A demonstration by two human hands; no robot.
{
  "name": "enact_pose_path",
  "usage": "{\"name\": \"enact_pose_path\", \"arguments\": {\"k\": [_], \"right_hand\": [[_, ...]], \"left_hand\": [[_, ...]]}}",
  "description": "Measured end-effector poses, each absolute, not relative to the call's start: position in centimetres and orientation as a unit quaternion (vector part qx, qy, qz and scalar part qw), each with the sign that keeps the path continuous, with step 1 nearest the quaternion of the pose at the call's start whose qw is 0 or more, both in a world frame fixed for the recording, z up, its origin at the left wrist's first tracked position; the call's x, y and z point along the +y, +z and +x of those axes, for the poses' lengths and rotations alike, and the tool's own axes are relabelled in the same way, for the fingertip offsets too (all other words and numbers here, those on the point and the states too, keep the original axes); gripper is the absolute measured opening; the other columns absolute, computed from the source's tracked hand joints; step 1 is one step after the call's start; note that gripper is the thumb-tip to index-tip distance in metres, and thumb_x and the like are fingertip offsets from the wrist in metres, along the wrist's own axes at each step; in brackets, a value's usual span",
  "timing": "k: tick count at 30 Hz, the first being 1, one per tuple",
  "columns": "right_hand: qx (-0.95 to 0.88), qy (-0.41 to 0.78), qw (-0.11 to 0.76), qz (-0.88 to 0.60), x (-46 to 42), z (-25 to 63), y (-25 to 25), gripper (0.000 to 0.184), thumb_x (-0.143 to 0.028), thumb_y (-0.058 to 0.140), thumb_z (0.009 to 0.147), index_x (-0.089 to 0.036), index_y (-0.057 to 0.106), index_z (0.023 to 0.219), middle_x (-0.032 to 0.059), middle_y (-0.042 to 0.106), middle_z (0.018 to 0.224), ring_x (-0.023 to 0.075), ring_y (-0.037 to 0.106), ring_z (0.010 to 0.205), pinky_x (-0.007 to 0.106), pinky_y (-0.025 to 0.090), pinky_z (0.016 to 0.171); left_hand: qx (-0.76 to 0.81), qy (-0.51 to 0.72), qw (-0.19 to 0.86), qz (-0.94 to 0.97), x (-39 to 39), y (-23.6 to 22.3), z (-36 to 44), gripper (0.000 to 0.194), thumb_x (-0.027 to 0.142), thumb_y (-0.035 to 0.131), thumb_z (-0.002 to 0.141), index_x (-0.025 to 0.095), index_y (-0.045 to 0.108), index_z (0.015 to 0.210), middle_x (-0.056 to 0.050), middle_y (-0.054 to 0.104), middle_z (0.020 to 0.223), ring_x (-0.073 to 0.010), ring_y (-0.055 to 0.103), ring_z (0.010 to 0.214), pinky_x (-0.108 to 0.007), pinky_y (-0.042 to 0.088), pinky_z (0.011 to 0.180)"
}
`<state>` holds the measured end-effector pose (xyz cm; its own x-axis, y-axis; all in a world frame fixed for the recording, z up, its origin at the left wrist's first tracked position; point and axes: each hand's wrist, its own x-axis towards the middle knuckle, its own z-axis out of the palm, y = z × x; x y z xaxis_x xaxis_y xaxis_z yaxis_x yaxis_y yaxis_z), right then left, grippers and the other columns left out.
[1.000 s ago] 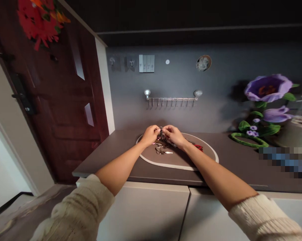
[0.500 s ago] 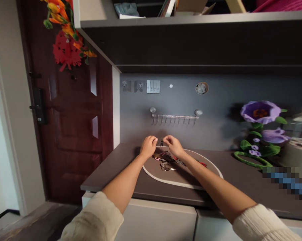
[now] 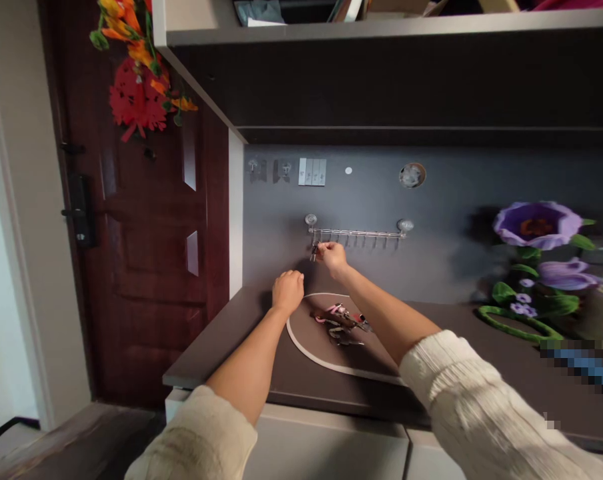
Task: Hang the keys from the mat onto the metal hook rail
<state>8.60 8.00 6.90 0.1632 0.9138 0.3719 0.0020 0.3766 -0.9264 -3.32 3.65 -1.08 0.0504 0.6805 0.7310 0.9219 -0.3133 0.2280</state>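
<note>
My right hand [image 3: 333, 259] is raised to the left end of a clear hook rail [image 3: 356, 233] on the grey wall. Its thumb and fingers pinch a small bunch of dark and silver keys [image 3: 314, 252], which hangs close to the leftmost hook; whether it touches the hook I cannot tell. Lower and to the left, my left hand [image 3: 288, 292] hovers over the counter with curled fingers, and its grip is hidden from view. Below both hands, a pile of keys and key rings [image 3: 339, 323] lies on a brown mat [image 3: 314, 347] with a pale rim.
Purple knitted flowers [image 3: 539, 227] stand at the right of the counter [image 3: 221, 343]. An overhanging shelf [image 3: 381, 80] runs above the rail. A dark red door [image 3: 176, 313] with red and orange decorations is on the left. Small wall hooks [image 3: 286, 169] sit above the rail.
My right hand has risen with the keys from just above the mat to the hook rail. My left hand has stayed low, now apart from the right. The view has shifted slightly.
</note>
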Motion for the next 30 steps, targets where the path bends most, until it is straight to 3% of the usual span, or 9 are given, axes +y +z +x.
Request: {"name": "enact_pose_path", "arguments": {"k": [17, 30], "right_hand": [[-0.423, 0.387, 0.667, -0.475, 10.7, 6.9, 7.1, 0.011, -0.011, 0.051, 0.076, -0.011, 0.055, 0.066, -0.0005, 0.053, 0.051, 0.0075, 0.054, 0.046, 0.022, 0.052, 0.048], [-0.466, 0.372, 0.646, -0.477, 10.1, 8.3, 6.1, 0.016, -0.008, 0.048, 0.077, -0.013, 0.052, 0.062, -0.0006, 0.055, 0.056, 0.0067, 0.052, 0.047, 0.021, 0.049, 0.048]], "left_hand": [[-0.573, -0.349, 0.17, -0.722, 3.5, -1.0, -3.0, 0.034, 0.026, 0.029, 0.088, 0.017, 0.061, 0.083, -0.008, 0.063, 0.087, -0.0177, 0.056, 0.085, -0.03, 0.041, 0.074], [-0.542, -0.35, 0.189, -0.74, 3.7, -1.4, -2.9, 0.034, 0.027, 0.029, 0.088, 0.017, 0.06, 0.08, -0.007, 0.062, 0.084, -0.0167, 0.055, 0.083, -0.029, 0.041, 0.075]]}}
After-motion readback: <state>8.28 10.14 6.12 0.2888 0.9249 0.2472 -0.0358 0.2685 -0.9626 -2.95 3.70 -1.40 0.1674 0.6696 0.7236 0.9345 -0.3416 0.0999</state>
